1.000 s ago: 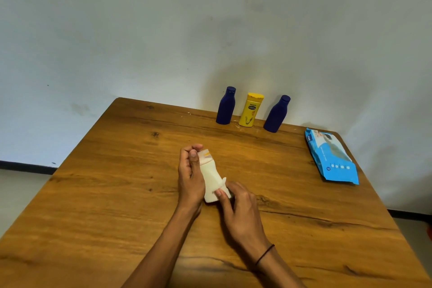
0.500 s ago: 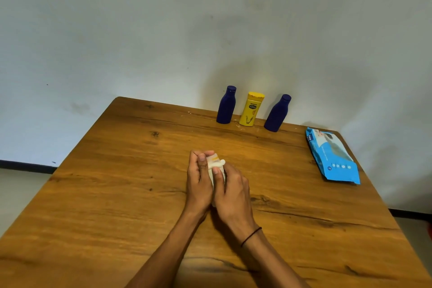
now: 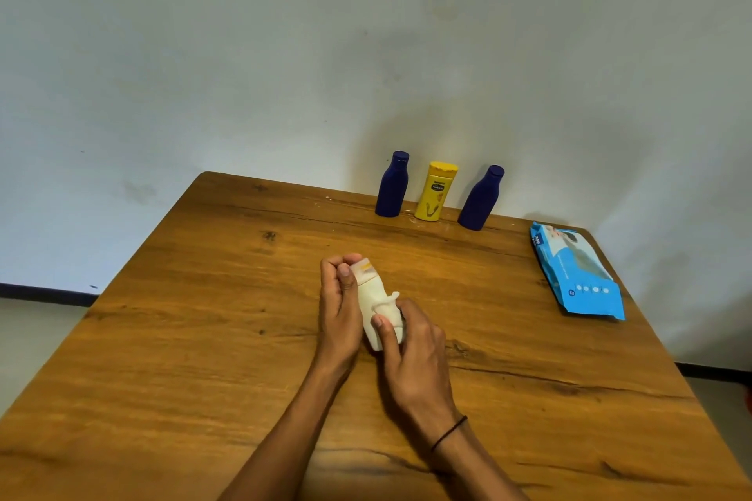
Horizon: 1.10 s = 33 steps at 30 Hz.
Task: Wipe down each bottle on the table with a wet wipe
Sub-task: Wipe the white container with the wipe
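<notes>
The right hand (image 3: pixel 411 350), pinching the wipe (image 3: pixel 386 307), has slid back down the white bottle (image 3: pixel 372 297) gripped by the left hand (image 3: pixel 339 305), so wiping continues.

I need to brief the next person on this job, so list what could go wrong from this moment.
1. The white bottle is held off the table, the left hand pinching only its cap end while the right hand rubs the wipe; a wet surface could let it slip.
2. Three bottles, blue, yellow and blue, stand close together at the far edge; reaching for one may topple a neighbour.
</notes>
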Each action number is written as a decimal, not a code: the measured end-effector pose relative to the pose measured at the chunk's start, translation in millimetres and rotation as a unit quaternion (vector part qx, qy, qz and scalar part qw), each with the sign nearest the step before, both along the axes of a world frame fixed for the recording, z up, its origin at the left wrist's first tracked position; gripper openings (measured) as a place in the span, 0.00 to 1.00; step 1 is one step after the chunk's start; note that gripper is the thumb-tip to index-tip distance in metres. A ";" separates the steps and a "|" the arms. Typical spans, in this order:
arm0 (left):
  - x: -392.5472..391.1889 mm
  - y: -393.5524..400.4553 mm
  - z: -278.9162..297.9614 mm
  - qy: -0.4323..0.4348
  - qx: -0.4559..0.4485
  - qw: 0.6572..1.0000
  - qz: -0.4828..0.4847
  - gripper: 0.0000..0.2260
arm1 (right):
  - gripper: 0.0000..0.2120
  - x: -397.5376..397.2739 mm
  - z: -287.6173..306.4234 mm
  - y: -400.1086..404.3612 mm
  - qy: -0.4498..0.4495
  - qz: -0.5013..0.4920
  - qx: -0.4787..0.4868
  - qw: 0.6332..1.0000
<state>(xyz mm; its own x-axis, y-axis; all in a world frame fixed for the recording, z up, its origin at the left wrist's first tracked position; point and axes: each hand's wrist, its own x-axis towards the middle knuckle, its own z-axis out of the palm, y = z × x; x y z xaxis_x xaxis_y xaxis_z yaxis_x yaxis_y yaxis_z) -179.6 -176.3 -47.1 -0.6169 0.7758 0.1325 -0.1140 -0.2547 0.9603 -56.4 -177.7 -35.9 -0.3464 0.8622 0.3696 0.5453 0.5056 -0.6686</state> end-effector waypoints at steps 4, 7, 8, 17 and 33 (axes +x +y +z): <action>-4.7 -4.1 -0.3 0.090 -0.053 0.994 0.006 0.36 | 0.13 0.5 0.2 10.4 -0.113 -0.001 0.152 0.982; -10.6 -1.2 -1.8 0.075 -0.075 0.994 0.000 0.29 | 0.17 1.4 -6.8 17.2 -0.178 -0.016 0.215 0.960; -11.6 0.2 -2.7 0.065 -0.075 0.995 -0.002 0.24 | 0.19 2.5 -10.5 18.3 -0.189 -0.014 0.221 0.957; -20.5 0.1 -3.3 -0.015 -0.067 0.997 -0.023 0.08 | 0.24 23.8 -11.3 20.5 -0.181 0.017 0.155 0.971; -32.1 -8.0 4.6 0.151 0.043 0.985 -0.072 0.09 | 0.10 28.6 60.7 46.2 0.150 0.100 -0.365 0.913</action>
<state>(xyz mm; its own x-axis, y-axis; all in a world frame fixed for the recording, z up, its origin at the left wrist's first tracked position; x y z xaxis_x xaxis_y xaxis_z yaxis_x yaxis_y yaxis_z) -211.7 -184.3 -42.4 -0.4240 0.8296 0.3632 0.1335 -0.3394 0.9311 -27.8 -131.5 24.8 -0.5014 0.8475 -0.1743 0.2281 -0.0648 -0.9715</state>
